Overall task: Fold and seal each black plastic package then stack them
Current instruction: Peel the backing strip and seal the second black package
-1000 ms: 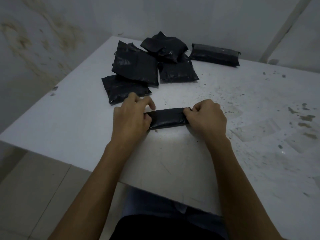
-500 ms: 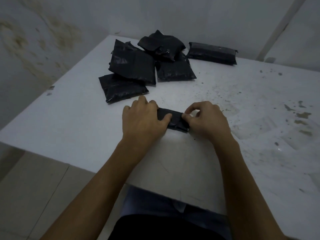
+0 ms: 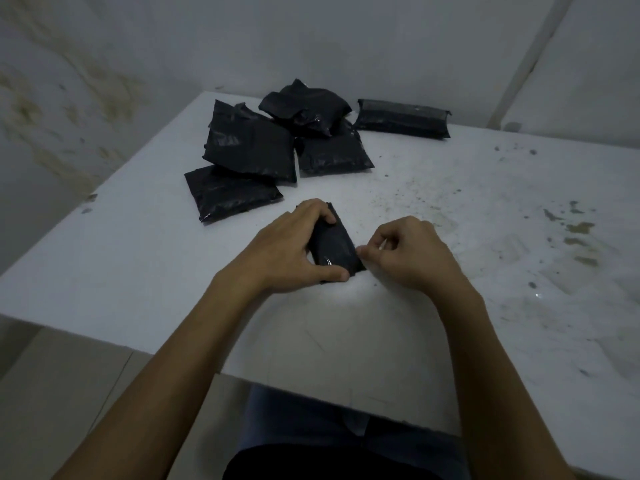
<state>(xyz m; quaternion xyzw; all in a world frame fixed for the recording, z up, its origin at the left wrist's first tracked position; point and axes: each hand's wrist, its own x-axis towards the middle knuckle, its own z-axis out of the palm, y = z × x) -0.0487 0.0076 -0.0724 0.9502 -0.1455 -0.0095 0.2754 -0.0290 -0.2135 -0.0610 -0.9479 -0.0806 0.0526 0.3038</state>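
Observation:
A small folded black plastic package [image 3: 335, 244] lies on the white table [image 3: 138, 258], turned so its long side points away from me. My left hand [image 3: 294, 251] grips it from the left, fingers over its far end and thumb at its near end. My right hand [image 3: 405, 254] pinches its right edge between thumb and forefinger. Behind it lies a loose pile of black packages [image 3: 252, 150], several overlapping. One long folded package [image 3: 403, 118] rests alone at the far right.
The table's near edge [image 3: 194, 358] runs diagonally in front of my lap. Dirt specks and stains [image 3: 578, 230] mark the table's right side. Grey walls close in behind and to the left, with a stained wall [image 3: 69, 98] beside the table.
The package has turned from lying crosswise to pointing away from me. My left hand shifted right over it and now wraps its ends; my right hand moved to pinch its right edge.

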